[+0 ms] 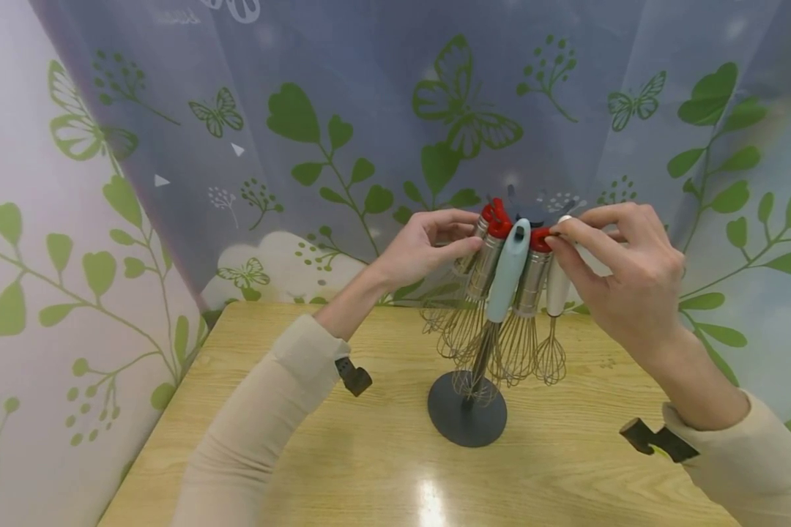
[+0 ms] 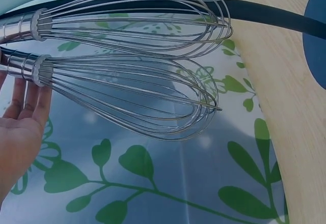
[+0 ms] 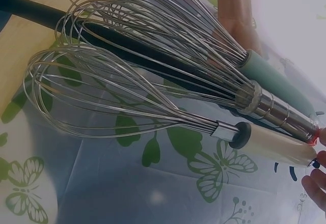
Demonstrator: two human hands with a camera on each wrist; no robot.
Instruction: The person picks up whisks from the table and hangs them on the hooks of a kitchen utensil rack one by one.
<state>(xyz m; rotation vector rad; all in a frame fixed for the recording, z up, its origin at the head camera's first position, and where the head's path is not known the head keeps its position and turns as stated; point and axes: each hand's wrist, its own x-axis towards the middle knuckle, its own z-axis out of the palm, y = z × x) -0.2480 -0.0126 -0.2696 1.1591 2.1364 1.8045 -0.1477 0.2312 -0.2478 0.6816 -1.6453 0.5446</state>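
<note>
Several whisks hang by their handle ends from a dark stand (image 1: 480,359). On the left are metal-handled whisks with red ends (image 1: 483,271); my left hand (image 1: 418,245) holds the outermost one, thumb in front and fingers behind its handle. A light blue whisk handle (image 1: 509,271) hangs at the front. To its right is another metal whisk (image 1: 532,282) with a red end, and beside that a white-handled whisk (image 3: 277,142). My right hand (image 1: 626,267) pinches the top of the white handle, fingertips close to the neighbouring red end. The hooks are mostly hidden.
The stand's round black base (image 1: 466,417) rests on a light wooden table (image 1: 343,446). Behind the table hangs a blue-grey cloth (image 1: 343,66) printed with green leaves and butterflies. A paler printed sheet (image 1: 53,256) covers the left side.
</note>
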